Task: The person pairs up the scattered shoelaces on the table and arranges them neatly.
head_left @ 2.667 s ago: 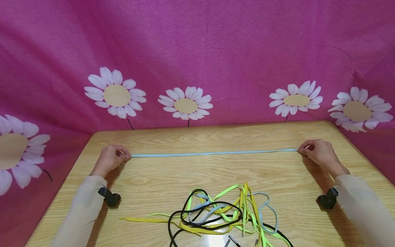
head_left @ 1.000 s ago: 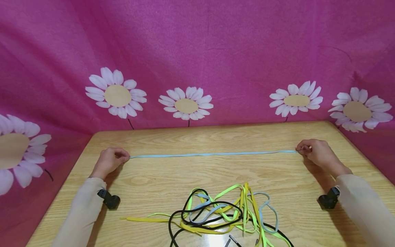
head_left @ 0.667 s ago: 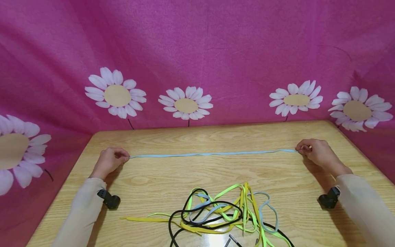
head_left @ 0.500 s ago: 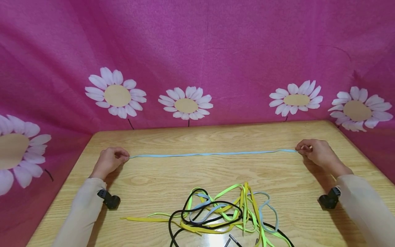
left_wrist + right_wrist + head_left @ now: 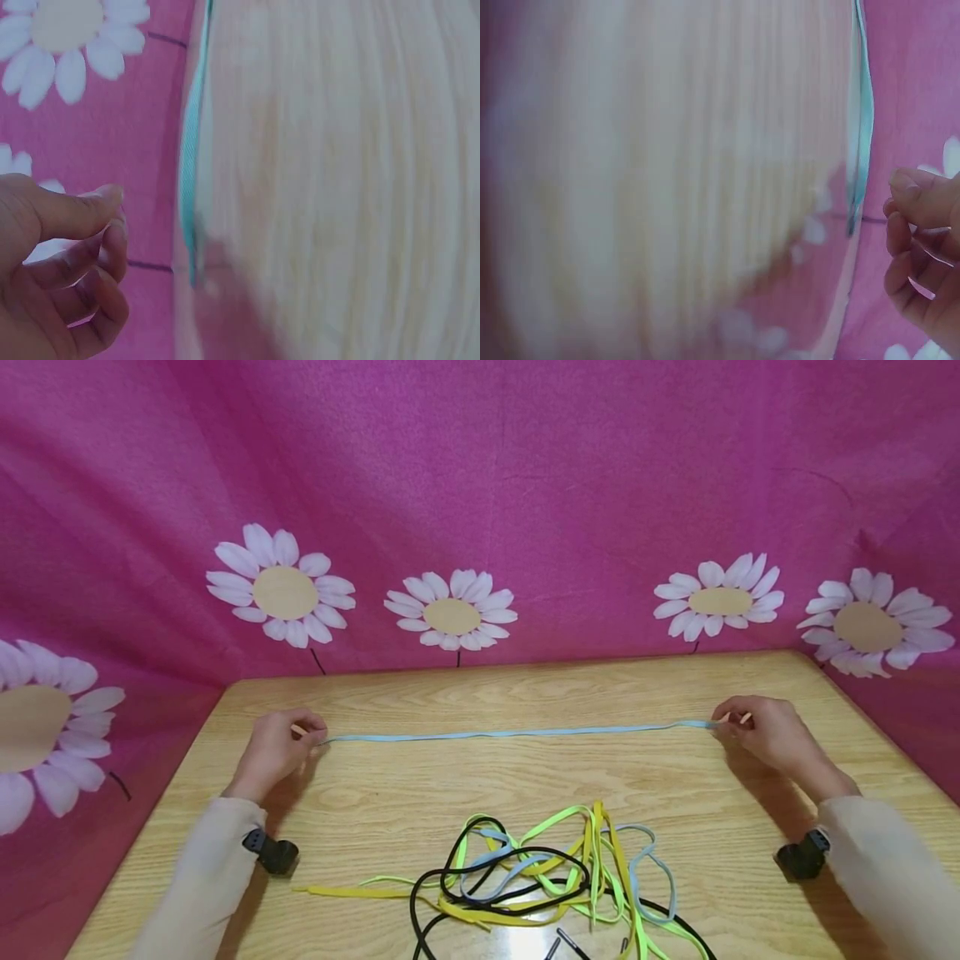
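Observation:
A light blue shoelace (image 5: 540,732) lies stretched across the far part of the table in the head view. At its left end is my left hand (image 5: 273,752), thumb and fingers loosely bent. The left wrist view shows that hand (image 5: 64,262) apart from the lace (image 5: 190,150), whose tip rests on the wood. On the other side my right hand (image 5: 780,739) hovers by the right end. From the right wrist, this hand (image 5: 926,247) also appears clear of the lace (image 5: 866,112), with nothing between its loosely curled fingers.
Nearer the front lies a tangle of laces: black (image 5: 587,877), yellow (image 5: 360,893), neon green (image 5: 555,817) and another light blue one (image 5: 672,893). Dark lace tips (image 5: 572,943) show at the bottom edge. A pink flowered cloth (image 5: 570,485) hangs behind the wooden table (image 5: 420,697).
Both hands pinched the shoelace ends earlier and have now let go. The left hand has lifted and shifted slightly right; the right hand has shifted slightly left. The tangle stays put.

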The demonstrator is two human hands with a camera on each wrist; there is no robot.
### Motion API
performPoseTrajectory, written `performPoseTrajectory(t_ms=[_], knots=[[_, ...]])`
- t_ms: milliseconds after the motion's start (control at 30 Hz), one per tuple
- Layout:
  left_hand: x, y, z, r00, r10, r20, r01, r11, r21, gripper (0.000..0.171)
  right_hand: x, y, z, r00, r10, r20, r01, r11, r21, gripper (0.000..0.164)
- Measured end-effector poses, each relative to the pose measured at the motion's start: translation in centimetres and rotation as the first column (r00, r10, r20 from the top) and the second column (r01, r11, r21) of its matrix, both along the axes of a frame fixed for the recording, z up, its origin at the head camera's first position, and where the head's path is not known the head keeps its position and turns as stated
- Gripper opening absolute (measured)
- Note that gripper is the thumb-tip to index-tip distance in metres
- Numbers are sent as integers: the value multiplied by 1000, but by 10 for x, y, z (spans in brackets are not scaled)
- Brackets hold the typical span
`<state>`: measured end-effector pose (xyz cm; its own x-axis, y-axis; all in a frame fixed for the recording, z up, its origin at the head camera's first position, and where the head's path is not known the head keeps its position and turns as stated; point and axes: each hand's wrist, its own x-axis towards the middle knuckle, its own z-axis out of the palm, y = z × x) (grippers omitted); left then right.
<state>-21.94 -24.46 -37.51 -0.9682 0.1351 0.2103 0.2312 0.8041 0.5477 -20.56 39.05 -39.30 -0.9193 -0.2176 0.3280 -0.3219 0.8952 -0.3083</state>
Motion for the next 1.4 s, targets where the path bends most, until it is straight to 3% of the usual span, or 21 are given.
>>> performPoseTrajectory(t_ms=[233,467,733,1000,1100,1167,1233,1400], knots=[[9,31,8,988,-154,29,155,987,-51,4,9,-26,2,991,127,-47,-127,992,9,20],[27,66,9,944,-327,42,330,939,-94,6,27,-58,7,963,269,-22,-269,963,-9,26],[58,106,6,832,-554,14,552,826,-110,3,48,-90,10,921,379,88,-374,925,-73,21],[93,141,5,717,-688,112,696,715,-66,5,64,-120,13,856,505,109,-495,862,-109,23],[102,151,3,686,-712,153,726,682,-81,7,69,-130,12,845,525,104,-514,850,-117,22],[106,155,0,676,-716,173,735,671,-98,8,72,-136,12,842,532,94,-521,845,-122,23],[108,158,-2,680,-709,185,732,672,-116,9,73,-140,11,831,550,83,-537,833,-134,26],[109,162,-5,688,-700,192,725,669,-161,8,76,-148,9,778,626,60,-616,778,-125,34]])
